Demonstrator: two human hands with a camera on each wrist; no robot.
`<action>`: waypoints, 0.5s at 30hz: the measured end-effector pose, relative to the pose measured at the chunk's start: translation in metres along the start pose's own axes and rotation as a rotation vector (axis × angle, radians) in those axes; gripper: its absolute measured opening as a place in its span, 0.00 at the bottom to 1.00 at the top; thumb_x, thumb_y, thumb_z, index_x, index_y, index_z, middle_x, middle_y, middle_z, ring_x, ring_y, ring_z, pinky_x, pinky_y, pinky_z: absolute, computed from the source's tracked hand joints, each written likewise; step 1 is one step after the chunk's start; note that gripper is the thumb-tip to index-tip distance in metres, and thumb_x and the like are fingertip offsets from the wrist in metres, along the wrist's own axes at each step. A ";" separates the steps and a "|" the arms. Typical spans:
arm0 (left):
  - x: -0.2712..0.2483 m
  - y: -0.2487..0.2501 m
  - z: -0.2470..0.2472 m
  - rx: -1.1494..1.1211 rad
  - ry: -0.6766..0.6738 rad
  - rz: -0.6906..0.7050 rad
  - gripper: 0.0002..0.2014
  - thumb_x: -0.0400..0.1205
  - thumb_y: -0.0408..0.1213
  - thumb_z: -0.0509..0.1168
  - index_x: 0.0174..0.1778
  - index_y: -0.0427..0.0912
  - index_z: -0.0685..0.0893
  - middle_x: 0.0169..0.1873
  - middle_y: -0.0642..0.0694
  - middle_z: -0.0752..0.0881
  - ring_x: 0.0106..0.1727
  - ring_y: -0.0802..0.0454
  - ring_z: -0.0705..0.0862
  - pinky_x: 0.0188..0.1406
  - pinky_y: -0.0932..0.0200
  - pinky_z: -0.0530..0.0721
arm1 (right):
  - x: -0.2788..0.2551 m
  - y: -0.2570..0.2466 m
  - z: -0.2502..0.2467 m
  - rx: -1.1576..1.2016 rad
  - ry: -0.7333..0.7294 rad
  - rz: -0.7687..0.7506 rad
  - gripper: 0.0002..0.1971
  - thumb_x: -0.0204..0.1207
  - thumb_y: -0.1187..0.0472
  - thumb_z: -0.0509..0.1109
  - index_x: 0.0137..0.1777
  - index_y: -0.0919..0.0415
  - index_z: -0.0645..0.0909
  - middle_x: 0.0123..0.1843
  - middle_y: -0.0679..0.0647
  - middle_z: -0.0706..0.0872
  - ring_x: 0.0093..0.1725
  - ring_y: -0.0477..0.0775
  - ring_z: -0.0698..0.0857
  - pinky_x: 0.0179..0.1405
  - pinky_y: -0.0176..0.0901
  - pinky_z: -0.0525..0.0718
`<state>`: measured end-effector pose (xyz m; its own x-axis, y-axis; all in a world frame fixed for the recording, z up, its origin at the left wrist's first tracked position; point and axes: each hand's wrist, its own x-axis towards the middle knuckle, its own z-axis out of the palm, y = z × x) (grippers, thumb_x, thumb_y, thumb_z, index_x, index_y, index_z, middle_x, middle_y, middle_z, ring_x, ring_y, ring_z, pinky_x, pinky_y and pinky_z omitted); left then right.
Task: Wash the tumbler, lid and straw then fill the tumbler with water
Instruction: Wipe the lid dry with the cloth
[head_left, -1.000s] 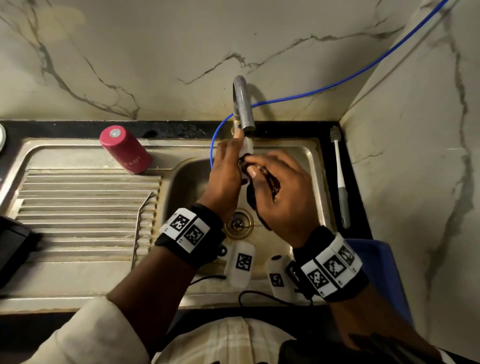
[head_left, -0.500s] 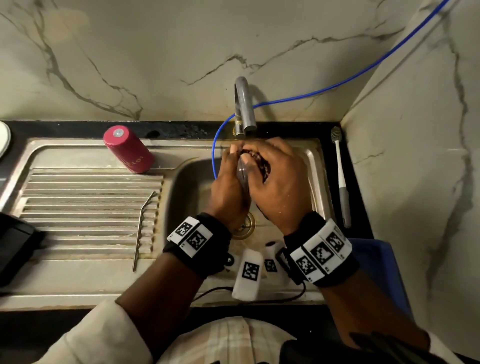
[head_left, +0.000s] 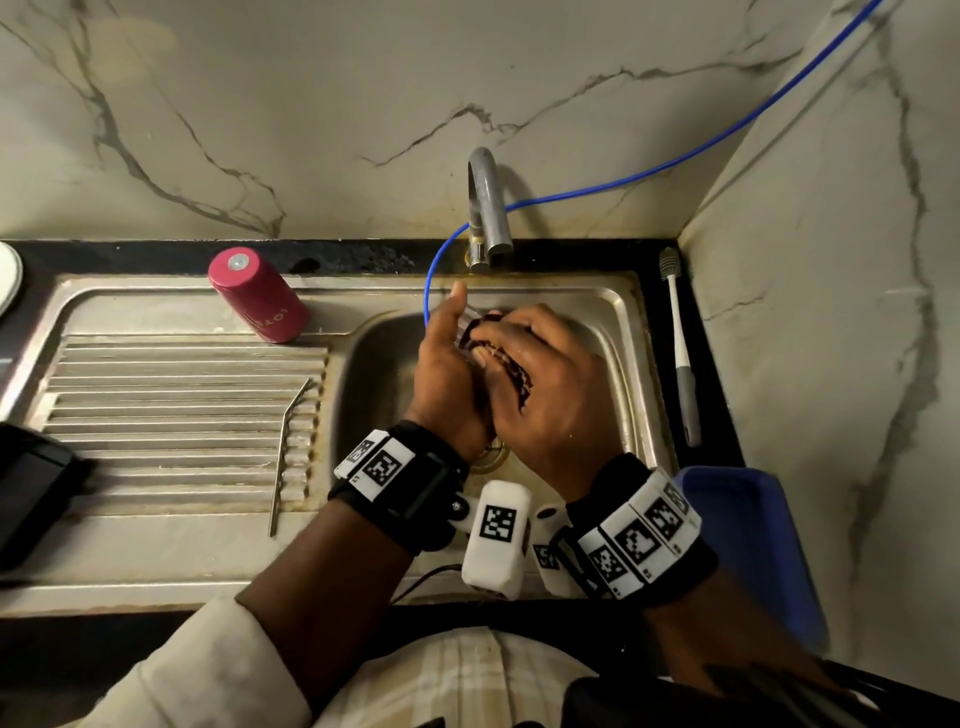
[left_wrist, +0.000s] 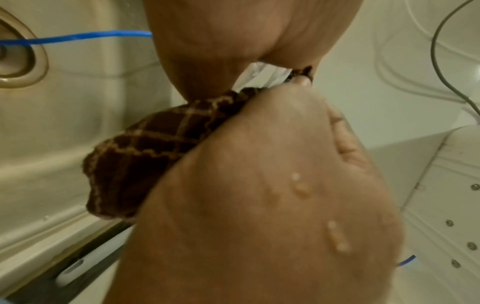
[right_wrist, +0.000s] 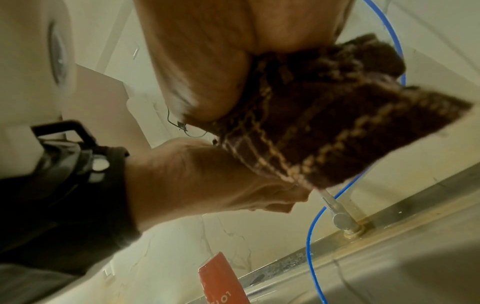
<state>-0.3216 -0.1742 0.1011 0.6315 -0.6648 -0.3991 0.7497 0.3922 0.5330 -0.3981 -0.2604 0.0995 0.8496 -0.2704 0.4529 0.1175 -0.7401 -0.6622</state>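
Observation:
Over the sink basin (head_left: 379, 374), below the tap (head_left: 485, 202), my left hand (head_left: 457, 332) grips a small clear lid (head_left: 464, 325), thumb pointing up. The lid shows as a pale sliver (left_wrist: 262, 76) in the left wrist view, mostly hidden by my fingers. My right hand (head_left: 498, 343) holds a brown checked scrub cloth (head_left: 519, 379) (left_wrist: 145, 144) (right_wrist: 337, 127) and presses it against the lid. A red tumbler (head_left: 257, 296) (right_wrist: 223, 281) stands upside down on the drainboard at the back. A bent metal straw (head_left: 285, 447) lies on the ribbed drainboard.
A blue hose (head_left: 675, 161) runs from the wall down into the basin behind my hands. A long-handled brush (head_left: 680, 353) lies on the black counter to the right. A blue tub (head_left: 753, 545) sits at the front right and a black object (head_left: 31, 488) at the far left.
My hands have drawn together around the lid under the tap. The right hand with the cloth has slid along the lid, from front of it to pressed against it.

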 end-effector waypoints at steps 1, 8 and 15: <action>-0.001 -0.001 0.000 -0.041 0.001 -0.005 0.28 0.90 0.64 0.52 0.51 0.40 0.80 0.45 0.42 0.84 0.47 0.47 0.88 0.50 0.56 0.91 | -0.002 0.002 0.001 -0.015 -0.016 0.004 0.13 0.83 0.63 0.72 0.65 0.62 0.89 0.63 0.54 0.87 0.60 0.52 0.89 0.56 0.47 0.88; 0.000 -0.003 -0.006 -0.198 0.078 -0.054 0.46 0.82 0.78 0.46 0.75 0.38 0.73 0.77 0.32 0.78 0.75 0.38 0.81 0.74 0.44 0.82 | -0.017 0.005 -0.002 -0.088 0.079 -0.005 0.08 0.82 0.66 0.74 0.59 0.63 0.91 0.57 0.55 0.88 0.53 0.52 0.89 0.47 0.42 0.87; 0.006 -0.001 0.010 -0.101 0.131 0.077 0.38 0.91 0.65 0.50 0.79 0.32 0.74 0.63 0.32 0.84 0.79 0.36 0.77 0.88 0.43 0.66 | -0.021 0.031 -0.004 0.104 0.109 0.180 0.07 0.85 0.65 0.70 0.56 0.63 0.90 0.50 0.56 0.90 0.49 0.52 0.89 0.48 0.54 0.86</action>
<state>-0.3201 -0.1850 0.1054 0.7032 -0.5444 -0.4573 0.7100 0.5047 0.4911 -0.4141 -0.2802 0.0713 0.8016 -0.4617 0.3799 0.0261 -0.6077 -0.7937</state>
